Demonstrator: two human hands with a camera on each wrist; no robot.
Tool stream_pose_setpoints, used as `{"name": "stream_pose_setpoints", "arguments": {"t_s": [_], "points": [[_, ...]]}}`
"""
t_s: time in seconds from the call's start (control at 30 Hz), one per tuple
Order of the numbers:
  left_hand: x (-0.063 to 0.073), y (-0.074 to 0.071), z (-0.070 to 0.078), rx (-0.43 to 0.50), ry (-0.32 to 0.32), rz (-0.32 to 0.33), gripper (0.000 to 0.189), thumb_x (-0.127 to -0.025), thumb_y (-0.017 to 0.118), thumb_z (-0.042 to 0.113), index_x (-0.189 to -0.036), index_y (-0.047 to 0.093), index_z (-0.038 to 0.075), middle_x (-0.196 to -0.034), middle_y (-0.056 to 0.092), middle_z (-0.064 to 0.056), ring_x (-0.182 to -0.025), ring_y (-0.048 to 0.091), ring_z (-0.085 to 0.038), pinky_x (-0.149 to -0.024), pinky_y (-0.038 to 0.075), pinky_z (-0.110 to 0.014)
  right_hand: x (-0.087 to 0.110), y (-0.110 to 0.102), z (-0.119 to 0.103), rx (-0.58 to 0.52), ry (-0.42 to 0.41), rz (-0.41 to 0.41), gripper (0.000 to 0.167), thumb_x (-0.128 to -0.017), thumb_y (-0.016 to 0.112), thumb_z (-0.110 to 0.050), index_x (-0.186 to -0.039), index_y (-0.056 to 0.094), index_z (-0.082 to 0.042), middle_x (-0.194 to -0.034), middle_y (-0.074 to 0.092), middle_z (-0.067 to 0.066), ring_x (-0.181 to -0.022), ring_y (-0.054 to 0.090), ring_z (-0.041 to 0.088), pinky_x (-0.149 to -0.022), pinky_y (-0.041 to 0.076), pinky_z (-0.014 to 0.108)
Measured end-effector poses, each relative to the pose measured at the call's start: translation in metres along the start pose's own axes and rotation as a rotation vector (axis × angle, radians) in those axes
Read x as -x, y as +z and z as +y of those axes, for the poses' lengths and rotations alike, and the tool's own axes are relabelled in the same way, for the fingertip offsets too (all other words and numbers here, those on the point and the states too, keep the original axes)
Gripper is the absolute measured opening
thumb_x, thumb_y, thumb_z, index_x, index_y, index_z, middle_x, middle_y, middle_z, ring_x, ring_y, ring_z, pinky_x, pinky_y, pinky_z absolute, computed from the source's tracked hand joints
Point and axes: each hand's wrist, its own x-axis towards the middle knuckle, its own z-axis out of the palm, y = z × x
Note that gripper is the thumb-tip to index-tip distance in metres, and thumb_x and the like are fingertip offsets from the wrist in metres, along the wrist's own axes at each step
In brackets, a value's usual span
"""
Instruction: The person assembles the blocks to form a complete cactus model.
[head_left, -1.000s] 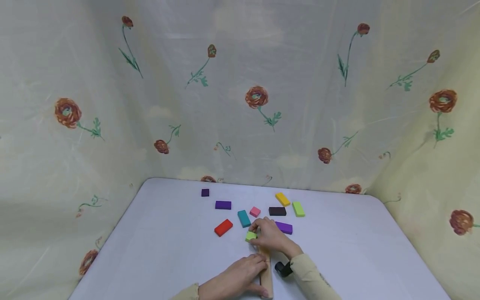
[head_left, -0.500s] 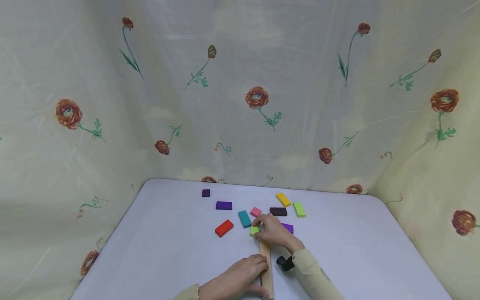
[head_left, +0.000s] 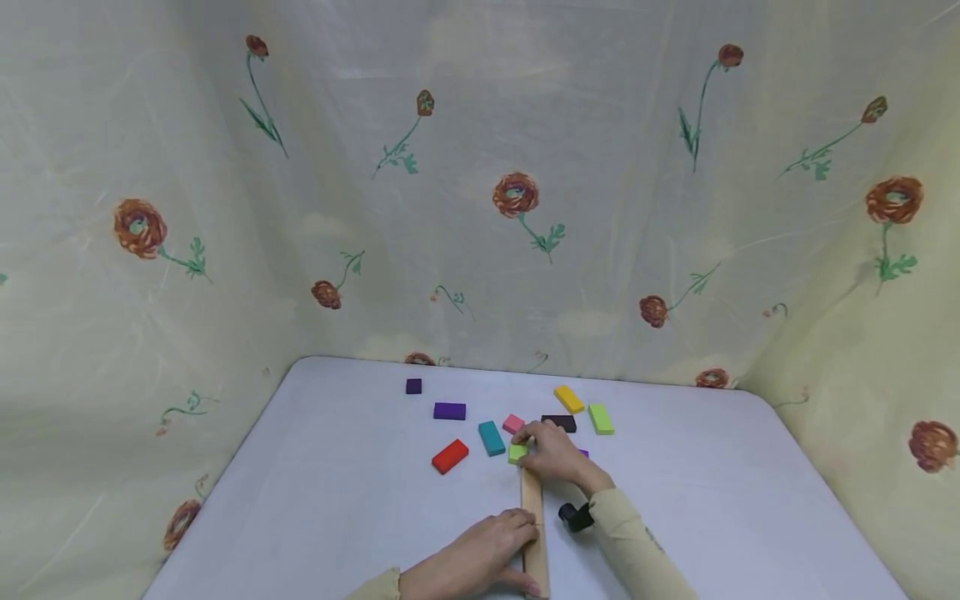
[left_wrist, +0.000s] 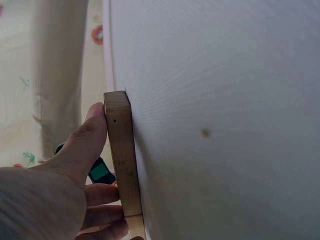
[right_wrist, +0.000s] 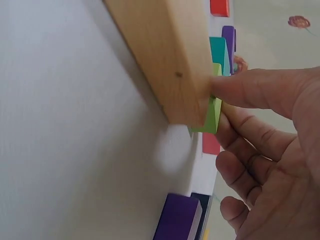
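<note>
With its thumb and fingertips, my right hand [head_left: 553, 457] pinches a light green block [head_left: 517, 453] at the far end of a row of plain wooden blocks [head_left: 532, 500]. In the right wrist view, the green block [right_wrist: 216, 112] shows behind the end of a wooden block [right_wrist: 172, 75]; whether they touch is unclear. My left hand [head_left: 480, 550] rests along the nearer wooden block [left_wrist: 122, 155], thumb by its near end and fingertips on its upper edge around the joint between two blocks.
Beyond my hands lie a red block [head_left: 450, 457], teal block [head_left: 491, 438], pink block [head_left: 513, 423], black block [head_left: 559, 423], yellow block [head_left: 569, 398] and green block [head_left: 601, 419]. Dark purple blocks [head_left: 450, 411] sit further left. A black wrist camera [head_left: 576, 517] hangs at my right wrist.
My right hand has slid the light green block rightward and away from me, up to the far end of the wooden row. The left hand has stayed on the wooden blocks.
</note>
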Motion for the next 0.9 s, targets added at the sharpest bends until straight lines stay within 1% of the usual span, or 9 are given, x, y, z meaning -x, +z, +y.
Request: {"name": "stream_pose_setpoints", "arguments": {"t_s": [0.13,0.27,0.43,0.57,0.67,0.8,0.9], "points": [[-0.001,0.000,0.001,0.005,-0.013,-0.012,0.070,-0.076,0.058,0.067,-0.130,0.059,0.022,-0.133,0.056,0.007,-0.118,0.053,-0.005,-0.098,0.049,-0.028,0.001,-0.003,0.003,-0.003,0.041,0.008,0.021,-0.082,0.075,-0.016,-0.102,0.070,-0.021,-0.105,0.063,-0.004,-0.101,0.047,0.020,-0.085,0.045,0.038],[-0.002,0.001,0.000,0.006,-0.023,-0.018,0.070,-0.075,0.058,0.067,-0.130,0.058,0.023,-0.133,0.055,0.007,-0.119,0.052,-0.005,-0.099,0.049,-0.028,0.003,-0.006,0.006,-0.002,0.063,0.015,0.022,-0.082,0.074,-0.015,-0.102,0.070,-0.021,-0.105,0.062,-0.004,-0.101,0.047,0.020,-0.086,0.045,0.040],[-0.003,0.001,0.001,0.006,-0.038,-0.031,0.071,-0.075,0.058,0.067,-0.130,0.058,0.023,-0.135,0.055,0.007,-0.121,0.051,-0.006,-0.100,0.048,-0.029,0.004,-0.008,0.009,0.003,0.052,0.024,0.024,-0.079,0.075,-0.012,-0.102,0.070,-0.018,-0.101,0.063,-0.004,-0.101,0.049,0.020,-0.090,0.043,0.044],[-0.003,0.001,0.002,0.008,-0.043,-0.027,0.071,-0.074,0.058,0.067,-0.130,0.058,0.023,-0.133,0.055,0.007,-0.118,0.052,-0.005,-0.099,0.049,-0.029,0.005,-0.008,0.011,0.012,0.038,0.029,0.025,-0.078,0.076,-0.011,-0.102,0.070,-0.016,-0.100,0.064,-0.004,-0.100,0.050,0.019,-0.091,0.043,0.044],[-0.004,0.001,0.002,0.017,-0.040,-0.023,0.071,-0.074,0.059,0.066,-0.130,0.059,0.023,-0.132,0.056,0.007,-0.116,0.053,-0.005,-0.099,0.049,-0.028,0.006,-0.008,0.011,0.012,0.051,0.029,0.025,-0.078,0.075,-0.012,-0.102,0.070,-0.017,-0.101,0.064,-0.004,-0.099,0.049,0.018,-0.091,0.043,0.043],[-0.004,0.001,0.001,0.023,-0.041,-0.027,0.070,-0.075,0.059,0.066,-0.130,0.058,0.023,-0.132,0.056,0.007,-0.117,0.053,-0.006,-0.099,0.048,-0.029,0.009,-0.009,0.011,0.001,0.079,0.020,0.023,-0.079,0.074,-0.012,-0.101,0.070,-0.017,-0.101,0.063,-0.003,-0.097,0.048,0.019,-0.087,0.044,0.042],[-0.004,0.001,0.001,0.025,-0.045,-0.030,0.070,-0.075,0.059,0.065,-0.130,0.058,0.023,-0.133,0.056,0.006,-0.119,0.053,-0.007,-0.100,0.048,-0.029,0.012,-0.009,0.010,0.004,0.080,0.024,0.022,-0.079,0.074,-0.012,-0.101,0.070,-0.017,-0.100,0.063,-0.002,-0.095,0.047,0.019,-0.084,0.043,0.041]]}}
